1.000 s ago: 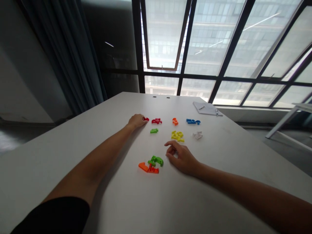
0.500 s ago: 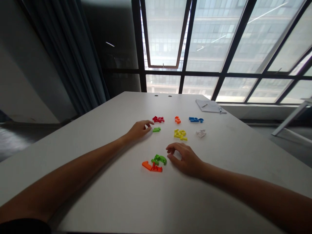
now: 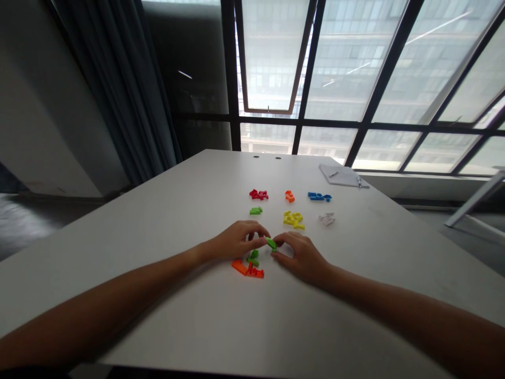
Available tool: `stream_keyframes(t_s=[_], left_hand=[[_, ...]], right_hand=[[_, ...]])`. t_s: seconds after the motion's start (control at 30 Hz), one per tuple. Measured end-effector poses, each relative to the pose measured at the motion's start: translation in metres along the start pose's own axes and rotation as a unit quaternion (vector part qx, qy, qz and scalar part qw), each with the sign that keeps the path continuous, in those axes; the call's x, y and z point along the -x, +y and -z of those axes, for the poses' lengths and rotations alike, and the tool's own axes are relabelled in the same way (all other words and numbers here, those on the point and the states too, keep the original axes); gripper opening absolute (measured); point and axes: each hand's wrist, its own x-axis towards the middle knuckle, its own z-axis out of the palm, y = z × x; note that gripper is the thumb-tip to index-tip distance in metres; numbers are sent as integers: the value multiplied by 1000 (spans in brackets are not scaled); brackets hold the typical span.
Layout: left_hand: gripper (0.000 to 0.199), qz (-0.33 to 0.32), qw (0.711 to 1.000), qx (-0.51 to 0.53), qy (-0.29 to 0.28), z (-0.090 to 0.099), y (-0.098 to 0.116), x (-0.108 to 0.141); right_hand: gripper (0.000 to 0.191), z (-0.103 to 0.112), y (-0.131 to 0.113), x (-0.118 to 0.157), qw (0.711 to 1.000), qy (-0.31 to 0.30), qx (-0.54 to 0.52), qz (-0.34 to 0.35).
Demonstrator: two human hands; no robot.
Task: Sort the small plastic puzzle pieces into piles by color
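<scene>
One green puzzle piece [image 3: 271,243] is pinched between the fingertips [image 3: 278,239] of the left hand [image 3: 234,242] and right hand [image 3: 302,258]; six colour clusters [image 3: 294,220] are laid out toward the far edge of the tabletop [image 3: 158,221], and one mixed cluster [image 3: 248,267] is placed nearer.

A small green plastic puzzle piece [image 3: 271,243] tilts between left hand [image 3: 236,242] and right hand [image 3: 300,258].

Bare hands [image 3: 234,242], black sleeve edge [image 3: 23,373]
</scene>
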Motion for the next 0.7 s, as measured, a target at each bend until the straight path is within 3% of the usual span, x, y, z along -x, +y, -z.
stream_keyframes(t_s=[0.27, 0.7], left_hand=[[30, 14, 1000, 18, 2, 0, 0, 1], [31, 0, 1000, 16, 16, -6, -4, 1]], right_hand=[[25, -3, 2, 0, 998, 50, 2, 33], [37, -2, -1, 2, 999, 38, 5, 38]])
